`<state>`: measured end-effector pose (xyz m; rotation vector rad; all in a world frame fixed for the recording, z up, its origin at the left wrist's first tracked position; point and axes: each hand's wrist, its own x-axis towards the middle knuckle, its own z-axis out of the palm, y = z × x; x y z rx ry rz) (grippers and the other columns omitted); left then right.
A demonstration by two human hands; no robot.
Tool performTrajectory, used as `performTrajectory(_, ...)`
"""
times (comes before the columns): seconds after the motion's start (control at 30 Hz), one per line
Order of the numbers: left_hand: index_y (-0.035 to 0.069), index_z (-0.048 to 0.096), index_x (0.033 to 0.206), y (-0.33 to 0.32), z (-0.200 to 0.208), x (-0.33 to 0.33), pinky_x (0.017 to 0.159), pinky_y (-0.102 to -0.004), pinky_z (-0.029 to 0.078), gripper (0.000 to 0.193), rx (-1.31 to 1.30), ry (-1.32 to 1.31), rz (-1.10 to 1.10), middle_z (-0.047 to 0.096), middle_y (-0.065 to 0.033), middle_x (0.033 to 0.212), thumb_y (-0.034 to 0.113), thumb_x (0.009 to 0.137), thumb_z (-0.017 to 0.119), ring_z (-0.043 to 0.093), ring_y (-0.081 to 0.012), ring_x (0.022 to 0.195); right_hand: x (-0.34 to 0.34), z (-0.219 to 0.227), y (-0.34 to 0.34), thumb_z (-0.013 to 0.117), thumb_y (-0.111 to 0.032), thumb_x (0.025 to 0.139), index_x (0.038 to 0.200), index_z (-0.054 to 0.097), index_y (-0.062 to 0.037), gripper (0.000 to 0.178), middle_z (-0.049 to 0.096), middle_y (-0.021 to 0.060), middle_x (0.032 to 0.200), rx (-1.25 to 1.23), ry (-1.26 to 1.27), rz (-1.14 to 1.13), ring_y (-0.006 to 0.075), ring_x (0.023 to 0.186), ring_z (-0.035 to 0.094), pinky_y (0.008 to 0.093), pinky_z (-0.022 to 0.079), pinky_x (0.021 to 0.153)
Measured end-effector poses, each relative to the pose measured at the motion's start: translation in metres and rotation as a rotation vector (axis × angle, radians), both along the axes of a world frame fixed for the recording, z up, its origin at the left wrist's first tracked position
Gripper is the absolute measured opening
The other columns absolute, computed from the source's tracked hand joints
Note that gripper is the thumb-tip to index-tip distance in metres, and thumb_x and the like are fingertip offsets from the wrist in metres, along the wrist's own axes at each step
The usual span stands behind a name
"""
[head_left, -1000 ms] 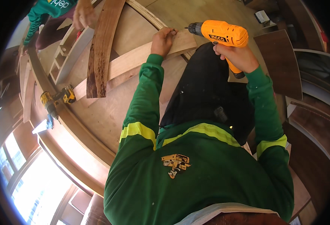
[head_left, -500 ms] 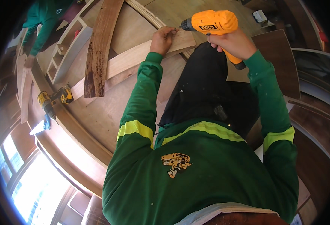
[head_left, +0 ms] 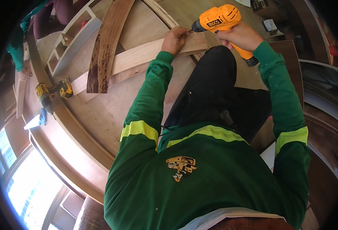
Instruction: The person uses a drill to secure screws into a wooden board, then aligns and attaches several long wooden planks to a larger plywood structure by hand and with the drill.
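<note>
Orange drill [head_left: 218, 19] is clamped in our right hand [head_left: 241, 37], one o'clock; at twelve, our left hand [head_left: 174, 40] pinches shut over a plank [head_left: 142, 55].

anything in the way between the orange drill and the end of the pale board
Yes, the left hand: its fingers sit right at the tip of the orange drill, near the end of the pale board. Whether they hold something small there cannot be made out. Nothing else visible stands between.
</note>
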<state>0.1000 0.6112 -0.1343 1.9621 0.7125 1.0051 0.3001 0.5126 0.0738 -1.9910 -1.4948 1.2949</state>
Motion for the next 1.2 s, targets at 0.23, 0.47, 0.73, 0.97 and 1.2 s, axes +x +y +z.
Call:
performTrajectory(0.23, -0.001, 0.072, 0.107, 0.004, -0.006, 0.001, 0.087, -0.0362, 0.055, 0.023, 0.035, 0.017, -0.034, 0.072, -0.0148, 0.099, -0.006, 0.089, 0.058, 0.071, -0.032, 0.094, 0.0, 0.014, 0.023, 0.065, -0.02, 0.087, 0.1, 0.066, 0.0005, 0.024, 0.064, 0.0048, 0.07, -0.049, -0.207, 0.1, 0.0118, 0.055, 0.06, 0.0291, 0.05, 0.054)
performTrajectory(0.47, 0.002, 0.073, 0.104, 0.004, -0.001, 0.003, 0.084, -0.0417, 0.054, 0.017, 0.038, -0.021, -0.061, 0.071, -0.0149, 0.099, 0.001, 0.09, 0.065, 0.068, -0.0364, 0.094, -0.027, 0.055, 0.057, 0.066, -0.023, 0.09, 0.112, 0.071, 0.0007, 0.033, 0.073, 0.0102, 0.078, -0.177, -0.381, 0.344, 0.0197, 0.061, 0.069, 0.0345, 0.057, 0.06)
performTrajectory(0.73, 0.0, 0.074, 0.105, 0.0, 0.004, 0.004, 0.077, -0.0343, 0.053, 0.017, -0.02, 0.012, -0.043, 0.069, -0.0135, 0.09, 0.014, 0.096, 0.071, 0.068, -0.0274, 0.083, -0.026, 0.051, 0.056, 0.068, -0.022, 0.09, 0.112, 0.07, 0.0012, 0.033, 0.07, 0.009, 0.076, -0.187, -0.383, 0.262, 0.0175, 0.06, 0.067, 0.0317, 0.056, 0.058)
performTrajectory(0.97, 0.002, 0.075, 0.102, -0.001, 0.0, 0.007, 0.076, -0.0361, 0.052, 0.016, 0.054, 0.049, -0.018, 0.068, -0.0141, 0.088, 0.015, 0.095, 0.07, 0.068, -0.0303, 0.082, -0.037, 0.061, 0.053, 0.068, -0.026, 0.088, 0.109, 0.071, -0.0001, 0.034, 0.071, 0.0088, 0.077, -0.227, -0.52, 0.3, 0.0183, 0.063, 0.068, 0.0337, 0.057, 0.063)
performTrajectory(1.2, 0.004, 0.076, 0.104, 0.002, -0.002, -0.003, 0.077, -0.0363, 0.053, 0.016, 0.01, 0.036, -0.005, 0.071, -0.0153, 0.093, 0.016, 0.096, 0.07, 0.069, -0.0309, 0.084, -0.04, 0.06, 0.055, 0.068, -0.027, 0.087, 0.105, 0.071, -0.0002, 0.032, 0.071, 0.0093, 0.078, -0.188, -0.472, 0.351, 0.0192, 0.064, 0.069, 0.034, 0.056, 0.063)
